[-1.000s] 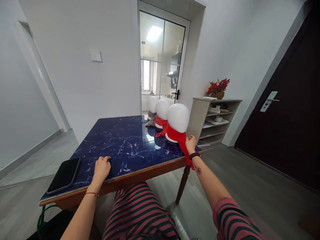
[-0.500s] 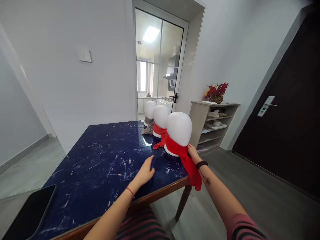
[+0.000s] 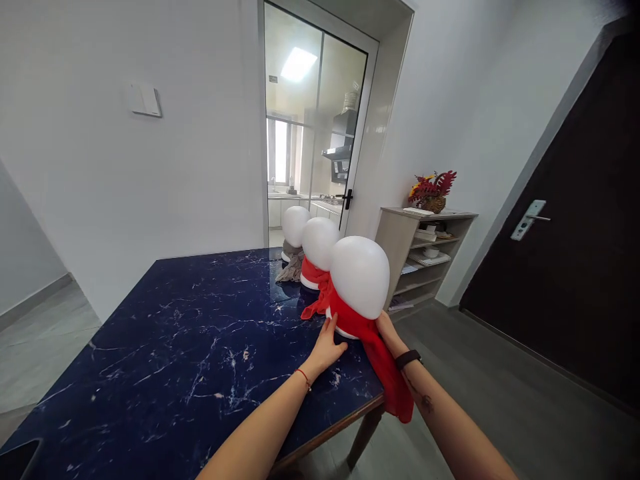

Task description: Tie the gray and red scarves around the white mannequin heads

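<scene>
The nearest of three white rounded head-shaped forms (image 3: pixel 360 277) stands upright at the table's right side, with a red scarf (image 3: pixel 347 316) wrapped round its lower part. One long end of that scarf hangs over the table edge. My left hand (image 3: pixel 327 343) has its fingers apart, the tips at the scarf and the form's lower left side. On the opposite side, my right hand (image 3: pixel 390 333) lies against the form and the scarf; its fingers are mostly hidden. Behind stand a second white form (image 3: pixel 320 241) with a red scarf and a third white form (image 3: pixel 296 225) with a grey-brown scarf (image 3: pixel 293 263).
The blue marbled table (image 3: pixel 200 347) ends close by on the right. A black phone (image 3: pixel 20 460) lies at its near left corner. Beyond are a shelf unit (image 3: pixel 393 257) with a basket of red leaves (image 3: pixel 434 200), a glass door (image 3: pixel 325 120) and a dark door (image 3: pixel 565 220).
My left hand has moved forward and right from above the table to the scarf and form. My right hand stays at the form's right side. The view has shifted slightly.
</scene>
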### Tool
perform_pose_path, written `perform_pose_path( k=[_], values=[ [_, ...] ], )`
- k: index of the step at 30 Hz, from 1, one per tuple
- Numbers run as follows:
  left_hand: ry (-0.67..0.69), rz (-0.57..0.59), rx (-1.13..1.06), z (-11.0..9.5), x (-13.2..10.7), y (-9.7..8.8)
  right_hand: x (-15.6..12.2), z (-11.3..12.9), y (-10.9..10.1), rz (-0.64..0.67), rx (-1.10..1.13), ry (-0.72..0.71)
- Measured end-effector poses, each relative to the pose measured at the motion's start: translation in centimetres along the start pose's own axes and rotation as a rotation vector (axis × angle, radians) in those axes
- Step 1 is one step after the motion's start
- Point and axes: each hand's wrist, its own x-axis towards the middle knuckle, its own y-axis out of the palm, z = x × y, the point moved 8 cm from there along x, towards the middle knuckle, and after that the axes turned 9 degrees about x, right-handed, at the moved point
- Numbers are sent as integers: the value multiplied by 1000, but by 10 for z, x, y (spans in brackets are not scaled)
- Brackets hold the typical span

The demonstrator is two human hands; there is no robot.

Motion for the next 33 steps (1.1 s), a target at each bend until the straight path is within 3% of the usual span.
perform_pose_path(
  k=[5, 9, 11, 14, 19, 23, 28, 33],
  values=[
    [-57, -17, 34, -6, -17, -7, -25, 7, 4, -42, -3, 50],
    [-7, -186, 99, -13, -39, -44, -46, 21, 35, -23, 18, 42],
    [6, -284, 133, -10, -49, -73, -54, 27, 66, 10, 38, 36],
    [15, -428, 188, 5, -64, -123, -63, 32, 128, 91, 99, 14],
    [-96, -625, 270, 52, -86, -211, -80, 19, 243, 226, 159, 7],
    [-177, -700, 351, 89, -100, -265, -93, -3, 319, 330, 155, 12],
    [-217, -713, 409, 122, -104, -308, -99, -27, 376, 378, 88, 10],
    [-227, -707, 406, 138, -104, -331, -100, -38, 405, 454, 79, 12]
  ],
)
